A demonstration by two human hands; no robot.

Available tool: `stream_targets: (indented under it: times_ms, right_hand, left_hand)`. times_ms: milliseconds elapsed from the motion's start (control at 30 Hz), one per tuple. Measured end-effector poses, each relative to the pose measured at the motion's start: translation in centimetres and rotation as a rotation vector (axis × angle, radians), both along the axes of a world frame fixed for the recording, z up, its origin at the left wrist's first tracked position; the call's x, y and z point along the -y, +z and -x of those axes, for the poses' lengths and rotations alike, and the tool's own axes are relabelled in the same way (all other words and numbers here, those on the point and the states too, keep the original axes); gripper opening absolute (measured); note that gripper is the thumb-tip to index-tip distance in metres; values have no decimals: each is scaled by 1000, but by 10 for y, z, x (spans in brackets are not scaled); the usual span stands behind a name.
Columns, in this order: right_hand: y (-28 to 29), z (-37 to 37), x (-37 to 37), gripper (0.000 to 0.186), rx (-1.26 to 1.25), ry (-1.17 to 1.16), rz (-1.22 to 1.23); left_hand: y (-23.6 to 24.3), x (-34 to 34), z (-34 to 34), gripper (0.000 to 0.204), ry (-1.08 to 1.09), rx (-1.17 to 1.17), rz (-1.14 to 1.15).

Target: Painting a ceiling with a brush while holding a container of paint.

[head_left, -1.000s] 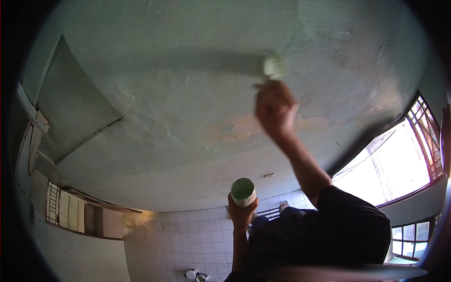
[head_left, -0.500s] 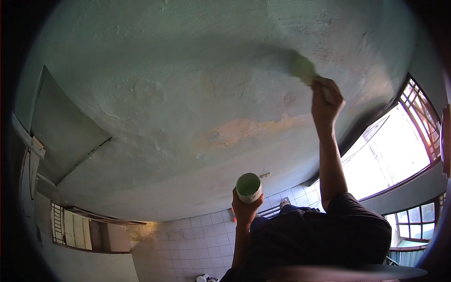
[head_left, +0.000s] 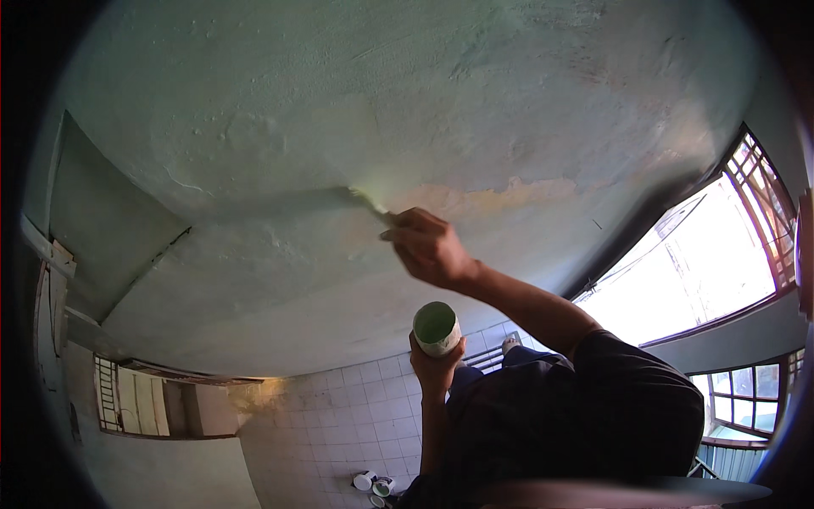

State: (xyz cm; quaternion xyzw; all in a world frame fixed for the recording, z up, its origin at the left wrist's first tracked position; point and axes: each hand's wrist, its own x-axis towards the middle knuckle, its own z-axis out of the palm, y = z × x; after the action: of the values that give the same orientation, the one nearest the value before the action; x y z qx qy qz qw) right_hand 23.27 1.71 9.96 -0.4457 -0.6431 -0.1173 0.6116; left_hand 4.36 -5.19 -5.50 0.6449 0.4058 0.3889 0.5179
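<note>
My right hand (head_left: 432,248) is closed round the handle of a paintbrush (head_left: 366,200), its bristles against the wall (head_left: 297,254) just left of a peeling, peach-coloured patch (head_left: 492,199). The wall is pale green, with bumps and flaking spots. Lower down, close to my body, my left hand (head_left: 436,366) grips a round paint container (head_left: 437,329) with a whitish outside. Its open top faces up and shows green inside. How much paint it holds I cannot tell.
On the tiled floor (head_left: 339,424) below stand several small paint pots (head_left: 373,483). A bright window (head_left: 687,263) with a dark frame is at the right, and a barred opening (head_left: 131,399) at the lower left. A ledge juts out at far left.
My right hand has swept the paintbrush down and to the left across the wall, from the upper right to beside the peach patch. The left hand keeps holding the container.
</note>
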Motion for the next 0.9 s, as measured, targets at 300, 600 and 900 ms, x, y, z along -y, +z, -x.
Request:
stream_targets:
  times_ms: [300, 600, 900]
  right_hand:
    - [-37, -154, 117, 13, -10, -821, -100]
    - [-32, -33, 5, 21, -4, -540, -173]
    - [11, -67, 28, 17, -195, -267, -24]
  left_hand:
    - [-10, -4, 30, 78, 57, -17, -6]
    - [-20, -6, 38, 76, 73, 5, -15]
    - [14, -13, 7, 73, -40, -2, 47]
